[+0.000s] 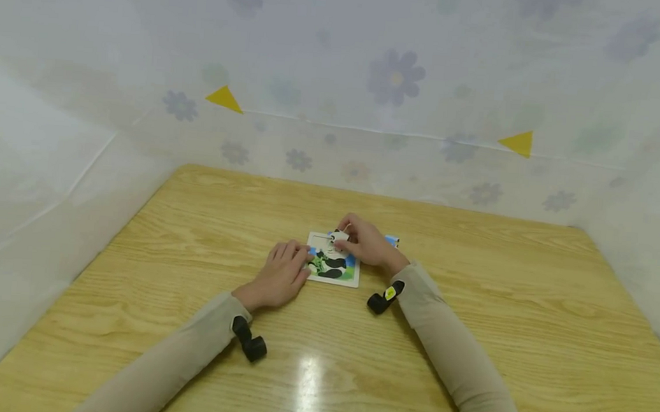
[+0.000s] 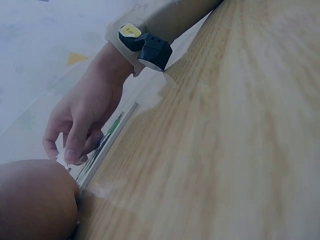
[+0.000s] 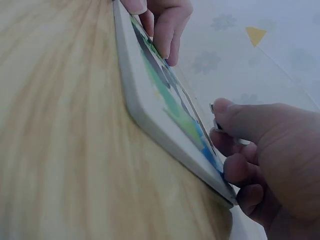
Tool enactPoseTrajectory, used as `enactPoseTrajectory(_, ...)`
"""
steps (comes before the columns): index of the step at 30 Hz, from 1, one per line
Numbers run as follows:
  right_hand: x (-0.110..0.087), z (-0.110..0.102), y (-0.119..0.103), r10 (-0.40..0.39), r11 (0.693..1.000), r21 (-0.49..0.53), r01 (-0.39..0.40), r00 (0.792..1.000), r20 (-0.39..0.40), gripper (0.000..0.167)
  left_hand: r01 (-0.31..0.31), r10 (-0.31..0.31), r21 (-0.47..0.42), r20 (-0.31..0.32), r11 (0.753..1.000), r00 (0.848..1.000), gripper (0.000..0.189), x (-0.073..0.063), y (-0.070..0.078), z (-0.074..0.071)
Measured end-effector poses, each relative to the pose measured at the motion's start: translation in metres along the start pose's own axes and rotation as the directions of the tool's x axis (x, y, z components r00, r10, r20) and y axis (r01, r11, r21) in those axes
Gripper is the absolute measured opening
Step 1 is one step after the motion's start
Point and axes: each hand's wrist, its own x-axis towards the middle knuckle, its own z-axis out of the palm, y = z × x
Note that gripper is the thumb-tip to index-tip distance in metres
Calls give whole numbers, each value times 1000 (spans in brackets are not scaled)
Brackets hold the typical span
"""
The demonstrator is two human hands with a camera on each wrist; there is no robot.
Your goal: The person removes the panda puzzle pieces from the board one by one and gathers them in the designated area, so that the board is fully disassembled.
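Observation:
A square panda jigsaw puzzle in a white tray lies flat on the table between the hands. Thumb and fingers of the right hand pinch a puzzle piece with the panda's face, tilted over the upper part of the tray. In the right wrist view only the edge of this piece shows, while the lower fingers are at the tray's corner. Along the tray's left side rests the left hand, its relaxed fingers at the rim. The left wrist view shows the tray edge-on, partly hidden by the left hand.
Beyond the right hand, a blue and white piece lies on the wooden table. A pale flowered curtain with two yellow triangles hangs behind the table. Each wrist carries a black camera.

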Motion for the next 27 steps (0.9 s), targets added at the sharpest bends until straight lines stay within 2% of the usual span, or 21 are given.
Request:
enactPoseTrajectory(4,-6,-1,5,-6,1000,-5,5,994,-112,22,3,-3,-10,5,1000,1000,35,0,1,0)
enactPoseTrajectory(9,-16,-7,12,11,1000,-17,-16,973,-232,22,6,-5,-16,8,1000,1000,36,1,0,1)
enactPoseTrajectory(14,-28,-13,22,3,1000,-24,-10,962,-272,23,15,-15,-5,14,1000,1000,36,1,-2,2)
enactPoseTrajectory(22,-53,-26,29,110,994,14,-112,934,-340,26,7,-7,9,25,1000,1000,35,3,-1,4)
enactPoseTrajectory(27,-65,-31,34,126,991,8,-134,913,-388,25,25,-25,3,28,1000,999,36,0,-1,1)
